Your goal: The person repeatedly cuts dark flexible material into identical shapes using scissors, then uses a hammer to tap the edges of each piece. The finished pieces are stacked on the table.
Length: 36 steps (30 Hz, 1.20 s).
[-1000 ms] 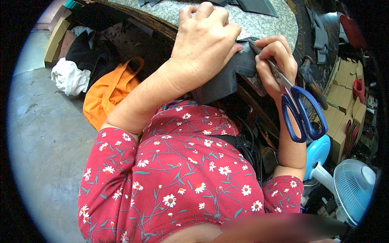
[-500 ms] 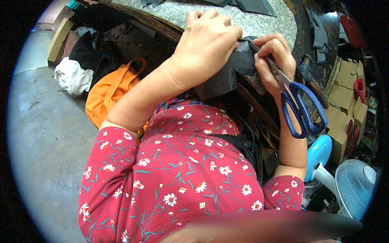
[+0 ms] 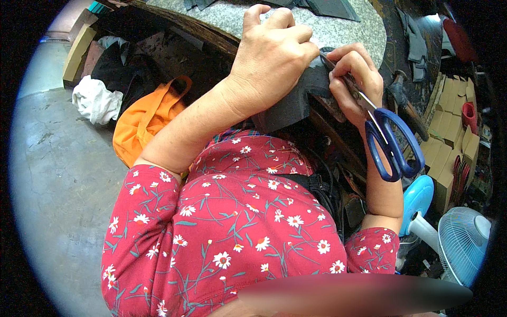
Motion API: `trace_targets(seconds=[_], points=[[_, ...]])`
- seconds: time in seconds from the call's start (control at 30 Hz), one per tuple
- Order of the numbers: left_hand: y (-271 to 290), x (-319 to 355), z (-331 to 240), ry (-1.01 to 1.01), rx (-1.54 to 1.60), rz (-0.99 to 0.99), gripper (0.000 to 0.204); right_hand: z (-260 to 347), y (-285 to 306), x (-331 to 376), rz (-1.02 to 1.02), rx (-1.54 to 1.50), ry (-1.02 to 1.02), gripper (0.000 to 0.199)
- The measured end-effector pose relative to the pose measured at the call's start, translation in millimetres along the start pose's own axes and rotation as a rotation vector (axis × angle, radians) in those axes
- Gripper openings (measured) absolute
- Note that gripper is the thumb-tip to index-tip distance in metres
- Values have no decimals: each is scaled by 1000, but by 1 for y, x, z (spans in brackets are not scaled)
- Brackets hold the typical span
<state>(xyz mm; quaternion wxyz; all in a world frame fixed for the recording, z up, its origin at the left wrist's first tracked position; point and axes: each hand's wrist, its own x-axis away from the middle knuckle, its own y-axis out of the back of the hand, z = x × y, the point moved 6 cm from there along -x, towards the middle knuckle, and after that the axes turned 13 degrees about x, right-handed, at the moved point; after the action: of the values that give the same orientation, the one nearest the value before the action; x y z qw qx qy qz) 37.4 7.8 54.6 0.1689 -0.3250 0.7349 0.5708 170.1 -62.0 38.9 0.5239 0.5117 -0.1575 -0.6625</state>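
Note:
My left hand [image 3: 274, 57] is at the edge of the stone-topped table [image 3: 338, 29], thumb and finger pinched on a dark grey, fabric-like piece [image 3: 285, 112] that hangs over the edge towards me. Some of its other fingers are bent and raised. On the right, my right hand [image 3: 359, 79] curls round the blades of a pair of scissors [image 3: 384, 117] with blue handles. Those handles point back towards me, beside my forearm, while the tips are at the dark piece, close to my left thumb. My fingers partly hide the place where tips and piece meet.
More dark cut pieces [image 3: 332, 9] lie at the table's far side. A hammer-like tool [image 3: 406, 103] lies to the right, near cardboard boxes [image 3: 449, 116]. A blue and white fan [image 3: 462, 245] stands lower right. An orange bag [image 3: 140, 124] and white cloth [image 3: 95, 99] are left.
The left hand has shifted slightly, and its fingers are lifted and more spread than before. The right hand and the scissors have moved a little, with the scissors still in the grip.

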Motion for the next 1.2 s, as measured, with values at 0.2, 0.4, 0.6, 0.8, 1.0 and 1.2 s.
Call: trace_targets(seconds=[0.2, 0.4, 0.6, 0.8, 1.0, 1.2], points=[[-11, 2, 8, -2, -20, -19, 8, -4, 2, -1, -48, -130, -43, 12], [-12, 3, 9, 27, -14, 10, 6, -29, -3, 0, 106, -490, -420, 14], [-9, -3, 8, 66, -12, 99, 12, -99, 95, -3, -200, -159, -570, 24], [-16, 0, 12, 78, 106, 95, 10, -213, 143, 39, -78, 646, -888, 49], [-6, -1, 8, 18, 198, -54, 10, -201, 125, 59, 185, 1025, -912, 39], [-8, -6, 14, 70, 906, -169, 22, -76, 67, -1, 36, -151, -413, 44]])
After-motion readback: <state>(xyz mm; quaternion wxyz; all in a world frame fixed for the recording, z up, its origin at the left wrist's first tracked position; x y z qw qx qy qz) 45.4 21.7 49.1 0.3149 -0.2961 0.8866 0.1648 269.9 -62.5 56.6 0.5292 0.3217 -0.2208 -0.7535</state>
